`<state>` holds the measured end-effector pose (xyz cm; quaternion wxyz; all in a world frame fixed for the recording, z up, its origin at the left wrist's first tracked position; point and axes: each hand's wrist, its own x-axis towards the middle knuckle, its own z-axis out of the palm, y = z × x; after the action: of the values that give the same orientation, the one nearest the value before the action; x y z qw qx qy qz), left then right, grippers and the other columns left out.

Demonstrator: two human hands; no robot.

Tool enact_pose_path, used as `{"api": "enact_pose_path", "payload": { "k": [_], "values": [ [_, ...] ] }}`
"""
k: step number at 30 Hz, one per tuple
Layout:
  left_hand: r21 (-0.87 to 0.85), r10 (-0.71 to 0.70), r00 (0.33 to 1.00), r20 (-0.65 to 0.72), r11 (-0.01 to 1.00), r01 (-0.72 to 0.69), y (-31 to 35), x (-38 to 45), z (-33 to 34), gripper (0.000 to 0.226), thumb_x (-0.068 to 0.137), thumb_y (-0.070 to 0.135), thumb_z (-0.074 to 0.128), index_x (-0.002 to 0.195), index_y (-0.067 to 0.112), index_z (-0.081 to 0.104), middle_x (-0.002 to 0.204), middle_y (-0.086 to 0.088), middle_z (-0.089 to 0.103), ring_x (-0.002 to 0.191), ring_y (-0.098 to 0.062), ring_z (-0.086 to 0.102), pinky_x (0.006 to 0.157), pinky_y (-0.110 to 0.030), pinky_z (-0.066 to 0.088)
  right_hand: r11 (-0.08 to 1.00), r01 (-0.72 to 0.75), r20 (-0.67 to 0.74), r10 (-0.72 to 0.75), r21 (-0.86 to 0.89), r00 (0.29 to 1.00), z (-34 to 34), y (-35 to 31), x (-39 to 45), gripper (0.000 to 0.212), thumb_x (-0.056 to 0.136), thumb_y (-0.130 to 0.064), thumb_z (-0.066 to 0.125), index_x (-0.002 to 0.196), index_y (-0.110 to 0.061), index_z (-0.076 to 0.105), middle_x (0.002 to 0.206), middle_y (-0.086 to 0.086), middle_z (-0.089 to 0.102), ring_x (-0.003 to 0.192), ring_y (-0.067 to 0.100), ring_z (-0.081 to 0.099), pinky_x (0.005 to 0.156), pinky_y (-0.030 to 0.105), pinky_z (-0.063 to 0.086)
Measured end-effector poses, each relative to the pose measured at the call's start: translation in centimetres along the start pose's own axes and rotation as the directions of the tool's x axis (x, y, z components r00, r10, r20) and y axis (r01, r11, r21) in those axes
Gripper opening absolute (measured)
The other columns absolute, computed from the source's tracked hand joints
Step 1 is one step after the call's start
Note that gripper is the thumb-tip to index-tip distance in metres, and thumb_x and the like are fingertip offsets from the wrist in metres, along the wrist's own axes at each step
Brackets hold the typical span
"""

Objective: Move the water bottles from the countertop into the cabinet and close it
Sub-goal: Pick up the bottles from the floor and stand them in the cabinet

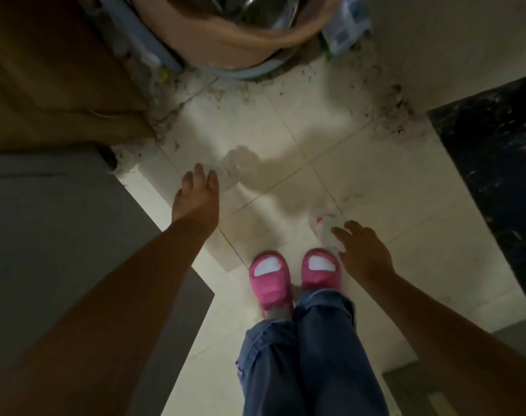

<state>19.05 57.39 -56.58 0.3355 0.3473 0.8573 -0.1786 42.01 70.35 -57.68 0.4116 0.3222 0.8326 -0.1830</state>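
I am looking straight down at a pale tiled floor (360,175). My left hand (195,202) reaches forward at centre left, and a clear water bottle (230,172) shows blurred at its fingertips on the thumb side, seemingly held there. My right hand (365,253) is lower on the right. It holds a second clear water bottle (323,229) with a red mark near its top, and the fingers lie over the bottle's lower end. Both bottles hang above the floor. No cabinet interior shows.
A grey panel (51,250) fills the left side, with a brown wooden unit (45,70) behind it. A pink tub (225,37) holding a metal bowl stands at the back. A black stone countertop (495,175) runs along the right. My pink slippers (270,280) are below.
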Motion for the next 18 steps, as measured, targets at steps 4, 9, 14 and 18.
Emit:
{"api": "enact_pose_path", "payload": {
  "k": [4, 9, 14, 18],
  "values": [
    [0.021, 0.024, 0.998, -0.065, 1.0, -0.023, -0.1, 1.0, 0.0, 0.041, 0.085, -0.008, 0.054, 0.126, -0.009, 0.046, 0.127, -0.035, 0.045, 0.118, -0.046, 0.045, 0.089, -0.05, 0.051, 0.971, 0.181, -0.209, -0.211, -0.154, 0.955, 1.4, 0.6, 0.5, 0.048, 0.029, -0.002, 0.091, 0.073, -0.008, 0.072, 0.075, 0.013, 0.069, 0.058, 0.025, 0.066, 0.039, 0.019, 0.051],
    [0.05, 0.104, 0.988, -0.117, 0.994, -0.099, 1.1, -2.7, 0.3, 0.048, 0.021, -0.014, 0.08, 0.065, -0.001, 0.068, 0.06, -0.024, 0.062, 0.05, -0.036, 0.064, 0.028, -0.023, 0.046, 0.962, 0.213, -0.177, -0.243, -0.172, 0.954, -0.3, 1.0, -1.8, 0.046, 0.014, -0.002, 0.092, 0.053, -0.008, 0.068, 0.059, 0.013, 0.064, 0.041, 0.025, 0.061, 0.026, 0.022, 0.044],
    [-0.15, 0.005, 1.0, -0.014, 0.989, -0.007, 3.5, -12.2, -3.4, 0.05, 0.043, -0.009, 0.081, 0.09, -0.002, 0.067, 0.084, -0.025, 0.062, 0.075, -0.038, 0.065, 0.047, -0.033, 0.056, 0.917, 0.292, -0.069, -0.321, -0.271, 0.944, -5.7, -0.5, -8.8, 0.045, 0.02, -0.012, 0.093, 0.06, -0.01, 0.072, 0.069, 0.015, 0.069, 0.05, 0.025, 0.065, 0.036, 0.021, 0.05],
    [-0.354, -0.095, 0.981, 0.167, 0.923, 0.149, 4.6, -20.1, -5.1, 0.046, 0.089, -0.004, 0.039, 0.134, 0.006, 0.039, 0.133, -0.021, 0.037, 0.126, -0.034, 0.036, 0.097, -0.039, 0.045, 0.868, 0.389, 0.013, -0.405, -0.308, 0.914, -9.7, -1.1, -15.1, 0.043, 0.037, -0.016, 0.091, 0.076, -0.012, 0.075, 0.084, 0.015, 0.07, 0.068, 0.025, 0.069, 0.047, 0.018, 0.053]
  ]
}}
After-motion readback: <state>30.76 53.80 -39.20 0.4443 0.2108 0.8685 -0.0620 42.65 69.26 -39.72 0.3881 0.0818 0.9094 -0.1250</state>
